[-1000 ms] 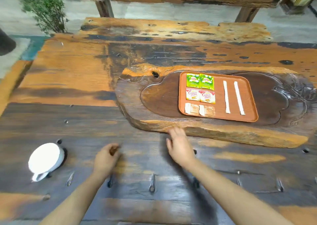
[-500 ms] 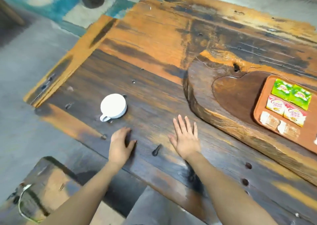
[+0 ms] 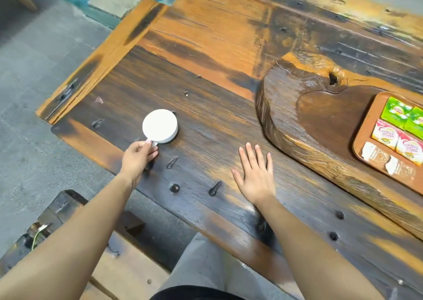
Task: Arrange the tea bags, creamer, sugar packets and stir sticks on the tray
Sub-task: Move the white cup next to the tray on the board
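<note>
An orange tray (image 3: 364, 125) lies at the right edge on a carved wooden slab (image 3: 297, 116). On it I see two green tea bags (image 3: 397, 113), two red-and-white creamer packets (image 3: 389, 136) and two brown sugar packets (image 3: 375, 155). The stir sticks are out of view. A white mug (image 3: 160, 125) stands upside down on the dark table near its left corner. My left hand (image 3: 137, 156) pinches the mug's handle. My right hand (image 3: 255, 173) rests flat on the table with fingers spread, holding nothing.
The table's left corner and edge (image 3: 52, 125) are close to the mug, with grey floor (image 3: 34, 70) beyond. A wooden bench (image 3: 68, 210) sits below the near edge. Metal studs dot the tabletop (image 3: 206, 139).
The view swung left, so most of the tray left the frame. My left hand reached forward and took the mug's handle. My right hand stayed flat on the table.
</note>
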### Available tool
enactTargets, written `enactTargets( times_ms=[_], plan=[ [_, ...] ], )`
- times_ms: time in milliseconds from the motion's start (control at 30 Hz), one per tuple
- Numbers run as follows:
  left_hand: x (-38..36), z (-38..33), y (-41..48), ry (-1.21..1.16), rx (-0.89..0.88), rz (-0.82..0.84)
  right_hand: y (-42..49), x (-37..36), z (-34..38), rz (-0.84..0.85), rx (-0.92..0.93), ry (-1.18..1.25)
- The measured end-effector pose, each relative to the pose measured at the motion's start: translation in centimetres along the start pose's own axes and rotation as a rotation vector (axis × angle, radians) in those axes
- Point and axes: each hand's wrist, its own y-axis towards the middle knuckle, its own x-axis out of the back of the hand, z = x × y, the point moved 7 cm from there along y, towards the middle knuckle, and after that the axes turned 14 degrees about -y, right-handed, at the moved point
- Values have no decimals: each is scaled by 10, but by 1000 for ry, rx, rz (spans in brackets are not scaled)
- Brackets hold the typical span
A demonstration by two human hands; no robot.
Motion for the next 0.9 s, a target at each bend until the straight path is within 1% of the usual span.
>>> enactTargets(
  times_ms=[100,233,333,433,567,767,900],
  plan=[
    [-14,8,-8,-81,53,54,0,-2,1,17,9,-2],
    [-33,7,-19,-198,58,87,2,-2,-1,51,36,5],
    [-54,7,-28,-189,62,162,0,1,-12,56,117,8],
    [-86,6,-38,-98,65,266,-12,3,-34,57,148,-13],
    [-144,-2,-54,-29,38,404,-37,-1,-62,75,95,-16],
    [-238,-9,-80,70,8,658,-73,-6,-95,72,-79,63],
    [-298,-10,-87,183,-14,759,-92,-9,-117,61,-164,89]
  ],
)
